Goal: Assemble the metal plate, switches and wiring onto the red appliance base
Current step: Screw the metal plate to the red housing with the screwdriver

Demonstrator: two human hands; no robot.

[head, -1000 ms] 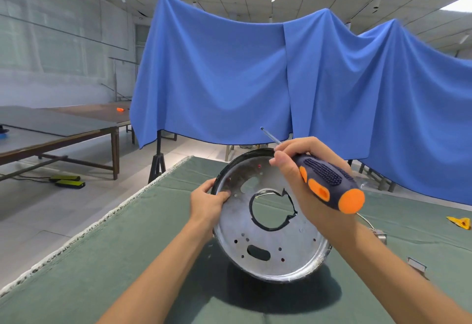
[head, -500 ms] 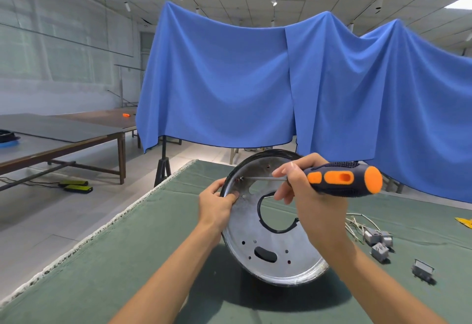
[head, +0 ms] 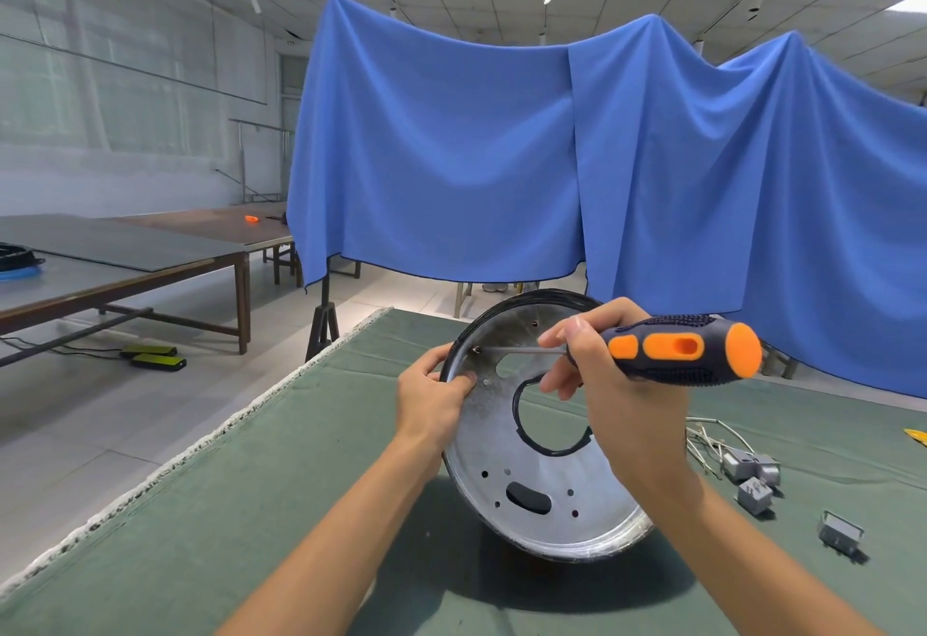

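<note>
A round silver metal plate (head: 501, 465) with a black rim and a large centre hole stands tilted on its lower edge on the green table. My left hand (head: 434, 397) grips its upper left rim, thumb on the face. My right hand (head: 617, 384) holds a screwdriver (head: 687, 352) with a dark blue and orange handle, lying almost level. Its thin shaft points left, with the tip at a small screw hole (head: 475, 349) near the plate's top left edge. The red appliance base is not visible.
Grey switch blocks (head: 752, 480) and a bundle of wires (head: 705, 440) lie on the green cloth (head: 281, 485) right of the plate, another grey part (head: 841, 535) further right. The table's left edge runs diagonally. A blue drape (head: 501, 158) hangs behind; brown tables (head: 150, 254) stand left.
My right hand turned the screwdriver from pointing up and away to lying level, and brought its tip onto the hole near the plate's top left rim. My left hand kept its hold.
</note>
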